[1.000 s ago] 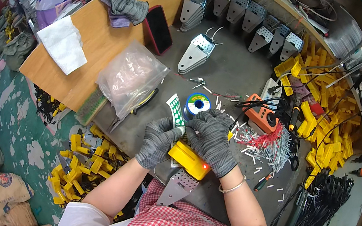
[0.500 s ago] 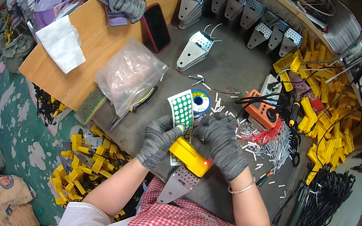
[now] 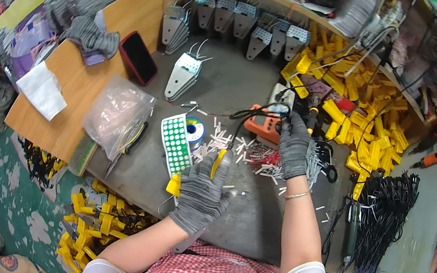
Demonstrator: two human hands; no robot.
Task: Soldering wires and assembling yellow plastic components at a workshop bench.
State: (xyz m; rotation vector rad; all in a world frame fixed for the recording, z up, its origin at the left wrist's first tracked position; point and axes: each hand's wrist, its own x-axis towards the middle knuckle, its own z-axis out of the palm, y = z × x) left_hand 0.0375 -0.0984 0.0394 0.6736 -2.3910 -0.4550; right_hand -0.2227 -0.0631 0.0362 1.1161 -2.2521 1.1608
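Note:
My left hand point(image 3: 199, 197), in a grey knit glove, is curled over a yellow plastic housing point(image 3: 173, 185). The palm and fingers hide most of that housing. Just beyond these fingers lies a white sheet of green round stickers point(image 3: 176, 139), beside a blue-rimmed spool point(image 3: 194, 130). My right hand point(image 3: 294, 147), gloved alike, reaches forward to the white power strip point(image 3: 283, 96) and the orange box point(image 3: 261, 125). Its fingers are bent together near a black cable point(image 3: 252, 111); what they hold is hidden.
Metal brackets point(image 3: 184, 75) stand in stacks, several along the back. Yellow housings point(image 3: 358, 73) are heaped at the right, above bundled black cables point(image 3: 387, 225). Small white tubes point(image 3: 221, 137) litter the middle. A clear bag point(image 3: 117, 115) and a phone point(image 3: 139, 58) lie left.
My right hand has moved from the yellow housing to the power strip. The sticker sheet has left my left hand and lies on the table. My left hand now covers the housing. The view has shifted.

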